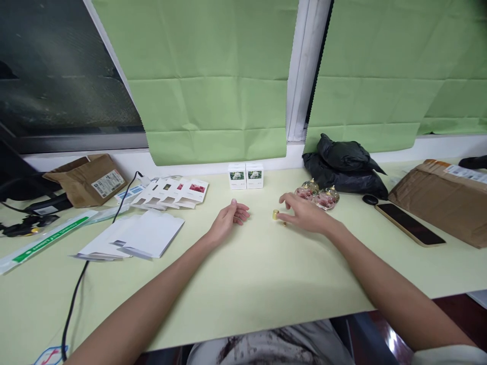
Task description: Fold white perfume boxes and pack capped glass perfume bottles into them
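My right hand (302, 213) rests on the pale green table (247, 274), its thumb and fingertips pinching a small gold cap (275, 215). Just behind that hand sit small round glass bottles (317, 195) with pink contents and gold tops. My left hand (230, 218) lies on the table to the left with its fingers loosely curled and holds nothing. Two small white boxes (246, 176) with flower pictures stand at the back, between my hands.
Flat white cartons (173, 192) and white envelopes (137, 235) lie at the left, crossed by a black cable (76, 289). A brown paper package (89, 180) sits far left. Black bags (344, 165), a phone (409, 224) and a cardboard parcel (441, 200) are at the right.
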Motion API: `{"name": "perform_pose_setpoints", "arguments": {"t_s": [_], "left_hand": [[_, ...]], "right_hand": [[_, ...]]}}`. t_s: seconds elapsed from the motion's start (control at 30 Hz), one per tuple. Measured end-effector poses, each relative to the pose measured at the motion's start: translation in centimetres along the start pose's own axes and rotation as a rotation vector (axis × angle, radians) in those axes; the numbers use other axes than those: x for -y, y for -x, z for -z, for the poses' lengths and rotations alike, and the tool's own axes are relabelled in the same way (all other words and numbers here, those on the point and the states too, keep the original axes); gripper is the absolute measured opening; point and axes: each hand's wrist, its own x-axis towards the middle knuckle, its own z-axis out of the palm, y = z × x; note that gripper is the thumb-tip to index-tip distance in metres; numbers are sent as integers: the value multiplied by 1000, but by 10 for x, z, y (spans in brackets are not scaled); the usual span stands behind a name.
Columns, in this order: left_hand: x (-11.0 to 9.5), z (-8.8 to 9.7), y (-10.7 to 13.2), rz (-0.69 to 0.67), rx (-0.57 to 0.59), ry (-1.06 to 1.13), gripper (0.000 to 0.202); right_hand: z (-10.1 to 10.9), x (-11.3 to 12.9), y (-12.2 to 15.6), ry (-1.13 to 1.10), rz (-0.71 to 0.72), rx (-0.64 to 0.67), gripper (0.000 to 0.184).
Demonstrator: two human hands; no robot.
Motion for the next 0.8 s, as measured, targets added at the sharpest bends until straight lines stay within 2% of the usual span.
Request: {"name": "perform_pose_setpoints", "arguments": {"t_s": [0.1, 0.23, 0.37, 0.53, 0.67, 0.8], "left_hand": [[1, 0, 0, 2, 8, -9, 73], [1, 0, 0, -2, 14, -27, 72], [2, 1, 0, 3, 24, -33, 72], [5, 1, -1, -2, 31, -24, 72], [4, 1, 0, 4, 29, -30, 71], [4, 1, 1, 3, 42, -43, 71]], "right_hand": [[-21, 12, -3, 19, 1, 66, 44], [-28, 16, -5, 73, 19, 54, 24], [-14, 5, -5, 158, 36, 85, 17], [13, -32, 4, 251, -55, 87, 5], [27, -56, 12, 277, -174, 120, 10], [30, -62, 16, 323, -236, 110, 11]]}}
